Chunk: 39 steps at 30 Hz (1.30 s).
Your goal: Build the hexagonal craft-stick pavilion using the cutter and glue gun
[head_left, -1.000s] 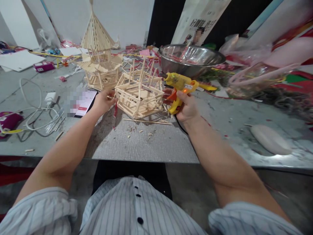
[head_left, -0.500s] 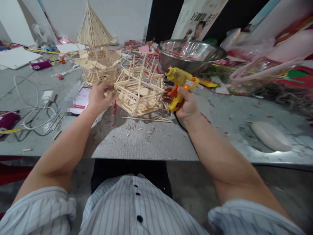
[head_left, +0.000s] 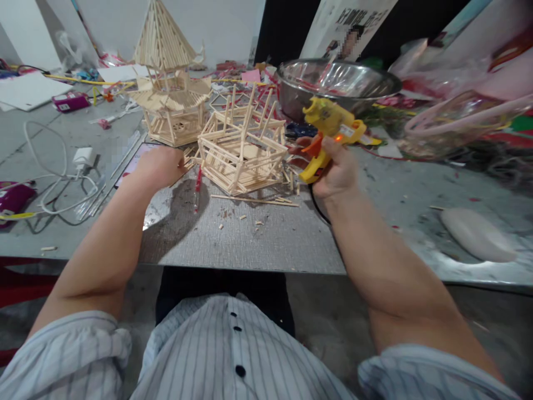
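My right hand (head_left: 339,172) grips a yellow hot glue gun (head_left: 328,119) with an orange trigger and a lit orange light, held up right of the stick frame. The nozzle points left. Over the near edge of a phone (head_left: 129,166), my left hand (head_left: 160,165) is closed, its fingertips curled down at a small pile of thin wooden sticks (head_left: 188,160). What is between those fingers is hidden. Between my hands stands a many-sided frame (head_left: 241,161) of glued wooden sticks with upright posts. Behind my left hand rises a stick pagoda model (head_left: 172,103) with a pointed roof.
A red-and-clear pen (head_left: 197,189) and loose sticks (head_left: 254,200) lie before the frame. A steel bowl (head_left: 287,91) stands behind the glue gun. At left are a white charger (head_left: 83,158) with cable and purple packets (head_left: 70,102). A pale mouse-shaped object (head_left: 477,233) lies right.
My left hand has moved from the frame's left side down and toward me, its fingers curling at the loose sticks. The glue gun has shifted slightly right, away from the frame.
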Available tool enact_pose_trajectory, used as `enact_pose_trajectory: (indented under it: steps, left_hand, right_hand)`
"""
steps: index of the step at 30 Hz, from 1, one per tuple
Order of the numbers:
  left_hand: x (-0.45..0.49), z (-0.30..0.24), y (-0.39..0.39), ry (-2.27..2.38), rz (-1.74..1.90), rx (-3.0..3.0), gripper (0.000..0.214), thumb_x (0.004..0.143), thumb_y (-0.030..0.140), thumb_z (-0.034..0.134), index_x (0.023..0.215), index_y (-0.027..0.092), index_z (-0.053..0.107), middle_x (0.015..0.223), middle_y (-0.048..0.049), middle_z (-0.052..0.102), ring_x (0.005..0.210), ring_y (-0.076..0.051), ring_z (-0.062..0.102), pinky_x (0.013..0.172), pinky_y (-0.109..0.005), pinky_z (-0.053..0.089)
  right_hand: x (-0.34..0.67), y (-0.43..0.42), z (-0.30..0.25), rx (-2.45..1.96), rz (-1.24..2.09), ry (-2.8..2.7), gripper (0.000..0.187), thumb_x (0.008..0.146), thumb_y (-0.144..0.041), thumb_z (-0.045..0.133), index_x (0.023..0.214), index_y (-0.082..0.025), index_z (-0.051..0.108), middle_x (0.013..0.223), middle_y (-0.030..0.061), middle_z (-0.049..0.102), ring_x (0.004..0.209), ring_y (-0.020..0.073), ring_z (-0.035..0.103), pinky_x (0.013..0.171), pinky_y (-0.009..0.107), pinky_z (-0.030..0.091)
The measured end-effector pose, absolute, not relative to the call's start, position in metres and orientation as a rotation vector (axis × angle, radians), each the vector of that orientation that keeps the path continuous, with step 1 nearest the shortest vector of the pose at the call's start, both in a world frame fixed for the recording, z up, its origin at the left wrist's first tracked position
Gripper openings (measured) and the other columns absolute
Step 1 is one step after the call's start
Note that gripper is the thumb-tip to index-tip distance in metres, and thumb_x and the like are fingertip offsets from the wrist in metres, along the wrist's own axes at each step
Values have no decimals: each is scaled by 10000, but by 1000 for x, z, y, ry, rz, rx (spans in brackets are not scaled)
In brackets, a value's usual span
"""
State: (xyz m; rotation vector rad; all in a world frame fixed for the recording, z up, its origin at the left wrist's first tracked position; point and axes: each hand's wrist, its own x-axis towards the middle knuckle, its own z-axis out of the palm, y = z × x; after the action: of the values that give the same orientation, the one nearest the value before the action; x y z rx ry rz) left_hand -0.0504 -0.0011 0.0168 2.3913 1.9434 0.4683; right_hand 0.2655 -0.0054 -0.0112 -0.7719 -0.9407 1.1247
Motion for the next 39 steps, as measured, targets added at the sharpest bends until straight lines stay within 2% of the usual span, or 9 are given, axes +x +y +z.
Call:
enact_pose_trajectory:
  steps: [4, 7, 13, 17, 25, 28, 31, 36, 39]
  left_hand:
    - [-50, 19, 8, 2163, -10, 2363, 123, 748, 290, 633, 720, 172, 651, 688, -91, 610, 801, -299, 646, 726, -396, 513]
    - [-48, 6, 16, 2190, 31, 2333, 171, 718, 324, 685, 689, 162, 637, 705, -105, 616, 840, -330, 658, 763, -429, 521]
    - [-63, -13, 32, 2113, 99, 2352, 115, 671, 281, 685, 621, 188, 639, 575, -66, 562, 773, -288, 648, 748, -394, 524]
    - [-61, -11, 31, 2119, 62, 2293, 59, 634, 229, 683, 607, 193, 645, 574, -74, 569, 797, -320, 648, 778, -453, 514]
    - [-76, -16, 41, 1903, 35, 2341, 74, 568, 141, 649, 564, 211, 628, 525, -21, 559, 697, -236, 621, 754, -357, 492]
    - [-84, -2, 38, 1848, 12, 2319, 133, 573, 126, 654, 660, 225, 668, 596, -7, 626, 581, -186, 566, 669, -321, 471]
    - [-77, 22, 22, 1677, -28, 2248, 82, 605, 170, 677, 671, 217, 670, 562, 8, 588, 554, -168, 549, 629, -284, 447]
    - [-34, 47, -16, 1086, -79, 2238, 57, 693, 289, 660, 699, 234, 675, 599, 8, 587, 658, -174, 578, 680, -264, 458]
    - [-13, 40, -28, 975, -120, 2246, 80, 737, 283, 608, 702, 241, 666, 669, -5, 640, 681, -171, 597, 704, -263, 459]
  right_hand:
    - [275, -1, -14, -756, 1102, -927, 364, 528, -471, 798, 767, -260, 623, 761, 2, 695, 691, 193, 683, 622, 357, 585]
    - [281, 2, -17, -756, 1095, -927, 327, 529, -464, 792, 748, -270, 647, 756, -15, 704, 573, 161, 633, 624, 369, 585]
    - [280, 3, -16, -762, 1097, -947, 352, 513, -490, 808, 713, -263, 627, 735, -14, 709, 531, 156, 622, 574, 360, 575]
    - [280, 2, -12, -751, 1040, -957, 385, 504, -511, 816, 737, -269, 629, 683, -22, 705, 484, 149, 596, 527, 342, 565]
    - [287, -4, -5, -740, 973, -1082, 380, 533, -482, 840, 777, -246, 670, 720, 25, 704, 714, 220, 691, 614, 376, 588]
    - [285, -1, -11, -737, 1048, -1014, 333, 577, -436, 823, 806, -284, 634, 820, -5, 732, 871, 221, 698, 721, 395, 582]
    - [280, 5, -20, -713, 1181, -953, 330, 584, -443, 800, 789, -308, 581, 862, -43, 731, 1011, 208, 674, 799, 407, 567]
    - [273, 11, -30, -752, 1274, -937, 351, 580, -525, 775, 806, -321, 600, 881, -41, 726, 1016, 208, 676, 744, 392, 594]
    - [272, 11, -32, -742, 1274, -946, 321, 589, -523, 765, 783, -329, 599, 946, -30, 728, 1022, 218, 669, 698, 395, 598]
